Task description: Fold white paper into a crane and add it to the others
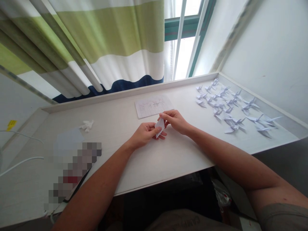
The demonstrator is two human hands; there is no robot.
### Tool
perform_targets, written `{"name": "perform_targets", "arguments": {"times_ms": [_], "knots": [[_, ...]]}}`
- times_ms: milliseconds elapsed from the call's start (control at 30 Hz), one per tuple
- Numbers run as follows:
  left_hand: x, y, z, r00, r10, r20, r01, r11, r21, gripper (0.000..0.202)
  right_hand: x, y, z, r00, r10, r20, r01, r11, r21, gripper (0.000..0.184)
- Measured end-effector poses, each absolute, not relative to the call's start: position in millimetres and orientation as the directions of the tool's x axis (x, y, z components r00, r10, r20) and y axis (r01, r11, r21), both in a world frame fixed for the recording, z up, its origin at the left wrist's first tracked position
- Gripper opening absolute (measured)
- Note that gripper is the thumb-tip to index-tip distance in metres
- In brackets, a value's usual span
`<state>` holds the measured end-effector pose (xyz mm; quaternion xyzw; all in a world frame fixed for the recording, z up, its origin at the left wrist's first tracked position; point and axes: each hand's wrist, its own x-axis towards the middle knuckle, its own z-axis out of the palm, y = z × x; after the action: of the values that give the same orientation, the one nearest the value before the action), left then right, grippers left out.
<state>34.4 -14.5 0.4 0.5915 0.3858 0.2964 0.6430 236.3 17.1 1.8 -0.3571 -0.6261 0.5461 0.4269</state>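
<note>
The left hand (pixel 143 134) and right hand (pixel 176 121) both pinch one folded paper (pixel 160 124) over the surface (pixel 154 166); paper cranes (pixel 233 102) crowd its right.

Paper (pixel 160 124) in hands (pixel 177 122) over desk (pixel 149 166), cranes (pixel 233 102) at right, sheet (pixel 147 109) beyond, tissue (pixel 87 126) at left, curtain (pixel 120 32) behind

window (pixel 185 54): very bright, the glare hides outside view
curtain (pixel 130 29): softly lit, folds are shaded
table (pixel 134 170): pale, even daylight
held paper (pixel 160 124): fine folds hard to see
space below table (pixel 149 202): quite dark
mosaic patch (pixel 79 170): details hidden
edges: stretched
</note>
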Motion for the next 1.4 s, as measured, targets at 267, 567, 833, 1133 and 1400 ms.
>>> {"name": "perform_targets", "arguments": {"times_ms": [267,567,833,1133,1400], "knots": [[34.7,-13.5,-1.0,0.454,0.878,-0.151,0.058,0.140,0.988,0.050,236.2,17.5,1.6,-0.411,0.890,0.200,0.019,0.227,-0.974,0.059],[16.6,-0.1,-0.7,0.289,0.957,-0.041,0.298,-0.049,0.953,0.026,240.8,27.8,-12.1,-0.350,0.923,0.158,0.408,0.302,-0.862,0.042],[10.7,4.0,-6.2,0.482,0.847,0.223,0.648,-0.517,0.560,0.012,244.1,21.9,-17.7,-0.644,0.630,0.434,0.375,0.755,-0.538,0.016],[8.7,1.3,0.9,0.591,0.766,0.252,0.620,-0.632,0.465,0.016,246.1,21.8,-20.0,-0.762,0.563,0.320,0.316,0.754,-0.576,0.015],[2.9,5.1,4.3,0.673,0.718,0.175,0.553,-0.646,0.527,0.012,247.9,21.3,-19.8,-0.762,0.562,0.320,0.300,0.746,-0.595,0.018]]}}
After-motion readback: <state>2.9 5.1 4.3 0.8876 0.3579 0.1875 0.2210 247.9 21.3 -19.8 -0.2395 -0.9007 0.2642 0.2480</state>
